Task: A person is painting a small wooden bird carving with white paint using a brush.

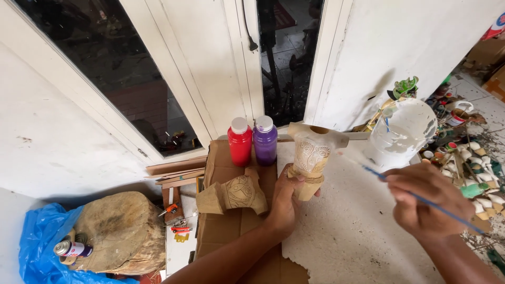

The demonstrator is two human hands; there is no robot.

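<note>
Floor (363, 236): white, speckled, lower right of frame. At centre, flat cardboard (231, 226) bearing red bottle (240, 141), purple bottle (265, 140) and carved wood piece (234, 194). Upper right, white bucket (402, 131). Lower left, log (121, 231) beside blue bag (39, 242).

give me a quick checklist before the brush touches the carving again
1. Left hand grips the carved wooden piece at its base, upright: ok.
2. Right hand holds the thin blue brush, tip aimed toward the carving: ok.
3. Paint loaded on the brush tip: cannot tell, too small.
4. Red bottle and purple bottle capped and upright: ok.
5. White bucket close beside the right hand: ok.
6. Second carving lies on the cardboard, apart from the brush: ok.
</note>
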